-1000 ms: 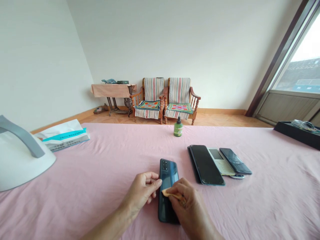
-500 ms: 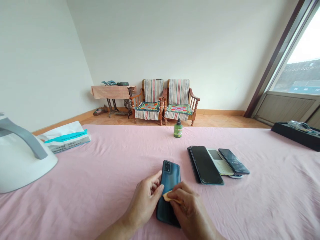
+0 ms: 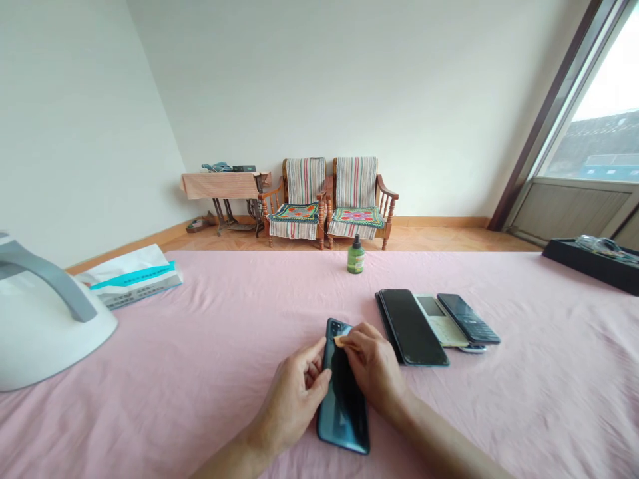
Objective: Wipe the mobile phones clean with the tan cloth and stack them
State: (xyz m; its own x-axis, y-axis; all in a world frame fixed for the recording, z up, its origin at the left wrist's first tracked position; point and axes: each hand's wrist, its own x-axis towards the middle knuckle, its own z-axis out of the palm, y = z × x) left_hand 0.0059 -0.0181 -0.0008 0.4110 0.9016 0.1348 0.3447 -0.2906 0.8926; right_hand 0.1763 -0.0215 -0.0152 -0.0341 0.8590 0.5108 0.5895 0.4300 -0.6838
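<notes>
A dark blue smartphone (image 3: 344, 412) lies back side up on the pink cloth, its camera block at the far end. My left hand (image 3: 294, 386) grips its left edge between thumb and fingers. Pinched in my right hand (image 3: 374, 366) is a small yellowish cloth (image 3: 340, 341), pressed on the phone's back just below the cameras. Right of my hands, a black smartphone (image 3: 412, 326) rests on top of another dark phone. Beside it are an older pale phone (image 3: 442, 322) and a dark keypad phone (image 3: 468, 319).
A green spray bottle (image 3: 356, 256) stands near the far edge of the pink cloth (image 3: 239, 319). On the left are a white kettle-like appliance (image 3: 50, 313) and a white-and-blue packet (image 3: 134, 274). A black tray (image 3: 589, 265) holding clear items sits far right. Two wooden chairs (image 3: 355, 193) stand beyond.
My right hand has slid the cloth up the phone's back, from its middle to just under the cameras. My left hand still grips the left edge.
</notes>
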